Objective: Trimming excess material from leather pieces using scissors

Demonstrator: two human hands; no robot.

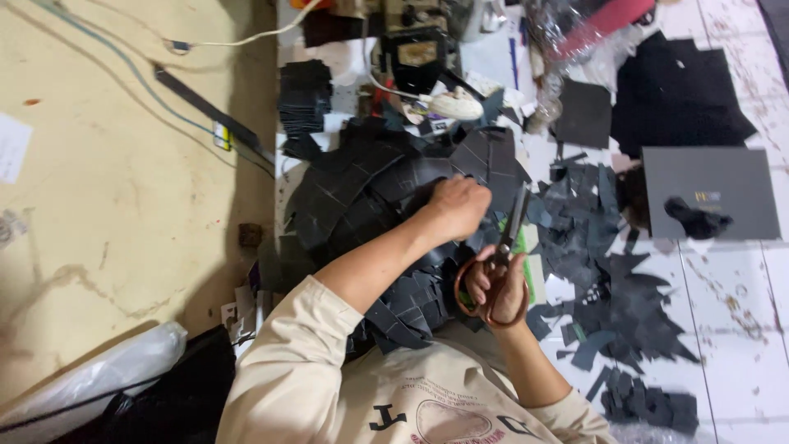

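Observation:
My left hand (457,207) is closed on a long sheet of dark grey material (370,189) marked into rectangles, which lies over my lap and the floor. My right hand (497,284) grips scissors (505,247) with brown handles, blades pointing up toward the sheet's edge beside my left hand. The blades look nearly closed. Cut dark pieces lie around both hands.
A heap of dark offcuts (612,279) lies to the right on the white tiled floor (731,345). A stack of cut rectangles (304,94) sits at upper left, a grey flat box (711,193) at right, black sheets (674,90) beyond it. A beige wall (123,181) stands on the left.

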